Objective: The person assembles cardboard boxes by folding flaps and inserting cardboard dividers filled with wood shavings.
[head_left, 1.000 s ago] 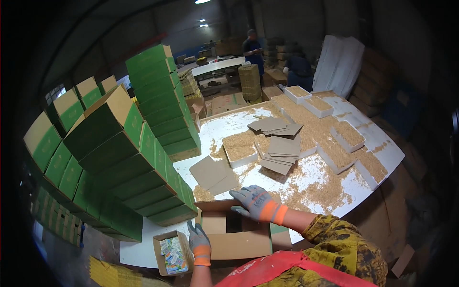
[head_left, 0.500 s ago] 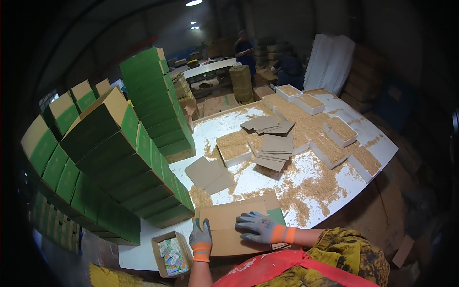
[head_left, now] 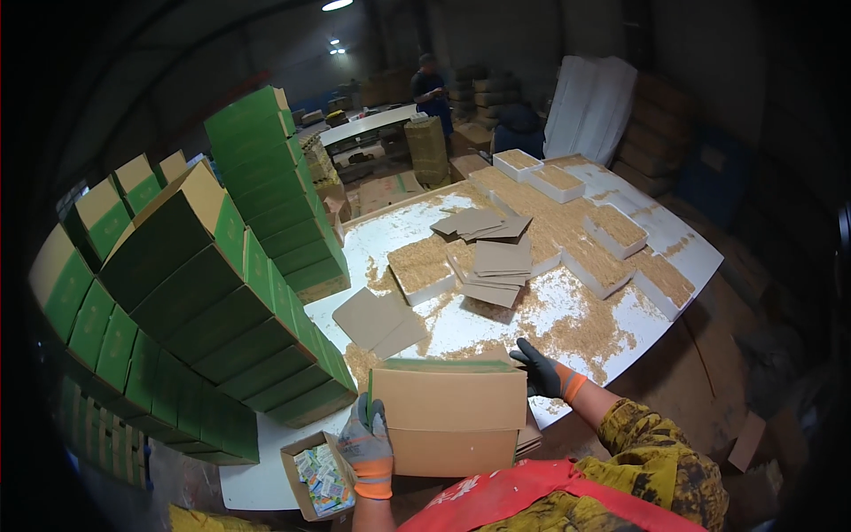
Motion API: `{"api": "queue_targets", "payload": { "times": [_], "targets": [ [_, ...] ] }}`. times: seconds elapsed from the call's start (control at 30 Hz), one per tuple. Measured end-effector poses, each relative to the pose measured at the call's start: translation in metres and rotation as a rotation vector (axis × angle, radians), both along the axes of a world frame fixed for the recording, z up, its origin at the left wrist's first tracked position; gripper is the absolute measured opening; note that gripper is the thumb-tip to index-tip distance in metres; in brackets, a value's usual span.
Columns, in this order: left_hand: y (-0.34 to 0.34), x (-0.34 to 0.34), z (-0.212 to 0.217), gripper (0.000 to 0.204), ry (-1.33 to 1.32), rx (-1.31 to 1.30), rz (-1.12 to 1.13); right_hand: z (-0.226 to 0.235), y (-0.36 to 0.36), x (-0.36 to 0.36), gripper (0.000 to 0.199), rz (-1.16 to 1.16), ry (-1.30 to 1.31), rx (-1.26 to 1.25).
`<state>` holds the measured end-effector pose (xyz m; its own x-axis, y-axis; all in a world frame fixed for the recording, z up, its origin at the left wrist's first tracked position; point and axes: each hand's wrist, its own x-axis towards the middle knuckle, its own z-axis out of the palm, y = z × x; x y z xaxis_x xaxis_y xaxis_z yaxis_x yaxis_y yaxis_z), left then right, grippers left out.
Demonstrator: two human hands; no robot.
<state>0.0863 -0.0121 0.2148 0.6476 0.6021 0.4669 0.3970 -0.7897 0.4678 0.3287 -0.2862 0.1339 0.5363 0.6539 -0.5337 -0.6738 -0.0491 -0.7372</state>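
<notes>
A brown and green cardboard box stands tilted at the table's near edge, its joined brown flaps facing me. My left hand, in a grey and orange glove, grips the box's left edge with the fingers partly hidden. My right hand, gloved the same way, is at the box's upper right corner, fingers apart and holding nothing; whether its fingertips touch the box I cannot tell. Left of my left hand sits a small open carton full of small printed packets. Some flat cardboard shows under the box's right side.
Tall stacks of green cartons rise on the left. On the white table are white trays of wood-shaving-like filler, loose filler, and cardboard sheets. A co-worker stands at the back; another dark figure is bent beside the table.
The box was lying flatter and is now tipped up, flaps toward me. My right hand has left its top and moved to its right corner. The left hand stays at its left edge.
</notes>
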Motion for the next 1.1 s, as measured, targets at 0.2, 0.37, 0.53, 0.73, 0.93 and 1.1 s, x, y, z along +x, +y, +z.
{"api": "queue_targets", "payload": {
  "times": [0.2,0.37,0.53,0.73,0.93,1.1],
  "targets": [
    [0.024,0.002,-0.033,0.048,-0.620,-0.441,-0.270,0.066,0.016,-0.003,0.071,0.259,-0.351,0.163],
    [0.050,0.010,-0.067,0.040,-1.098,-1.708,-0.410,0.098,0.038,-0.043,0.055,0.205,-0.973,0.005],
    [0.144,-0.046,-0.290,0.074,-0.593,-1.745,-0.742,0.050,0.040,-0.096,0.033,0.717,-1.836,-0.075],
    [0.105,-0.005,-0.120,0.063,-0.390,-1.195,-0.490,0.005,0.024,-0.105,0.027,0.614,-1.717,-0.036],
    [0.099,0.021,-0.117,0.062,-0.071,-0.886,-0.438,0.003,0.012,-0.106,0.028,0.641,-1.613,-0.102],
    [0.065,0.002,-0.097,0.060,-0.070,-1.013,-0.520,0.006,-0.040,-0.100,0.062,0.603,-1.482,0.005]
  ]
}}
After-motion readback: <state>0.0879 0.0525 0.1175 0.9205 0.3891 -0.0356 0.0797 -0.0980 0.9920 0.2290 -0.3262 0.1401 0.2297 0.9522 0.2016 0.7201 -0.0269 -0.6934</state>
